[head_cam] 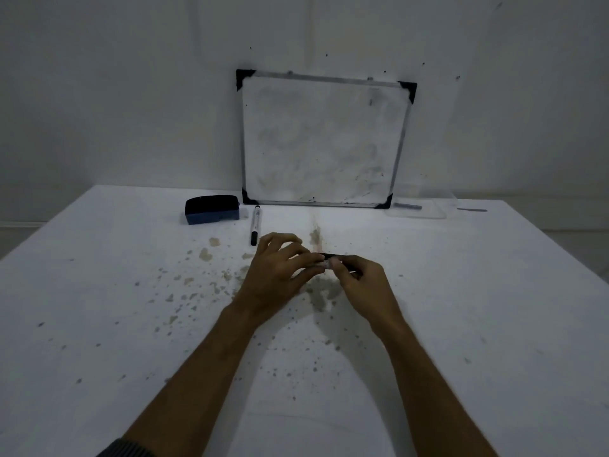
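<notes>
A marker (329, 260) lies crosswise between both my hands, just above the white table (99, 308). My left hand (280, 275) pinches its left end with curled fingers. My right hand (361, 280) grips the other end, and most of the marker is hidden by fingers. A small whiteboard (324, 140) with black corners and faint smudges leans upright against the wall at the table's far edge. A second marker (255, 224), white with a black cap, rests on the table just beyond my left hand. Left of it sits a dark blue eraser (212, 209).
A clear plastic tray (418, 209) stands right of the whiteboard with a pen-like object inside. Another thin object (471, 210) lies past it. Brownish stains speckle the table around and in front of my hands.
</notes>
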The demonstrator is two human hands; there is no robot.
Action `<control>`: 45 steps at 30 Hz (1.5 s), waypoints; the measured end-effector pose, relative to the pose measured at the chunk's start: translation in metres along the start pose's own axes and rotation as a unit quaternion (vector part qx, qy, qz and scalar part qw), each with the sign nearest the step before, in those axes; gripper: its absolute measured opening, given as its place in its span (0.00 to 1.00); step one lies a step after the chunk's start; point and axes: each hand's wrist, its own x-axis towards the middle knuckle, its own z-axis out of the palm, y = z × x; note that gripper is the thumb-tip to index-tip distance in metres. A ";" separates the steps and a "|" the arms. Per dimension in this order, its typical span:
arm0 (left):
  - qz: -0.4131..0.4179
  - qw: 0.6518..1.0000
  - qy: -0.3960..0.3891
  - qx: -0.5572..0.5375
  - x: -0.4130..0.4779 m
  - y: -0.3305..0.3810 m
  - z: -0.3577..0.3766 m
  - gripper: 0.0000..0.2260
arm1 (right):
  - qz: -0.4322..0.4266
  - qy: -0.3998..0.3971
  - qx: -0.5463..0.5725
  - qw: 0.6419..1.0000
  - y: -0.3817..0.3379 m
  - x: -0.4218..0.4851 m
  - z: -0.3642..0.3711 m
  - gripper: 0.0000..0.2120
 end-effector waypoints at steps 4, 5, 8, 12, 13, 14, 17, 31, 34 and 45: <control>-0.057 0.997 -0.021 -0.038 0.001 0.004 0.004 0.13 | 0.016 0.042 -0.021 0.999 -0.001 0.030 -0.016 0.16; -0.081 0.995 -0.021 -0.053 0.000 0.005 0.004 0.13 | 0.014 0.050 -0.047 0.998 0.002 0.039 -0.020 0.15; -0.135 0.986 -0.044 -0.085 -0.002 0.003 0.006 0.14 | 0.008 0.061 -0.090 0.994 0.019 0.050 -0.029 0.12; -0.186 0.969 -0.106 -0.126 -0.003 -0.001 0.011 0.17 | -0.016 0.088 -0.095 0.992 0.044 0.040 -0.026 0.12; -0.191 0.966 -0.118 -0.125 -0.004 -0.001 0.012 0.17 | -0.024 0.087 -0.097 0.991 0.047 0.039 -0.025 0.13; -0.194 0.965 -0.126 -0.122 -0.004 -0.002 0.013 0.17 | -0.031 0.083 -0.102 0.991 0.048 0.040 -0.024 0.13; -0.200 0.963 -0.131 -0.122 -0.004 -0.003 0.014 0.18 | -0.046 0.064 -0.119 0.990 0.049 0.042 -0.024 0.12; -0.359 0.863 -0.051 -0.352 0.005 0.005 -0.004 0.08 | -0.035 -0.046 0.019 0.998 0.032 0.035 -0.047 0.12; -0.395 0.819 -0.035 -0.415 0.008 0.007 -0.009 0.08 | -0.041 -0.035 0.071 0.996 0.017 0.042 -0.040 0.08; -0.444 0.777 -0.024 -0.446 0.015 -0.004 -0.019 0.13 | 0.136 -0.046 0.544 0.827 0.008 0.048 0.022 0.13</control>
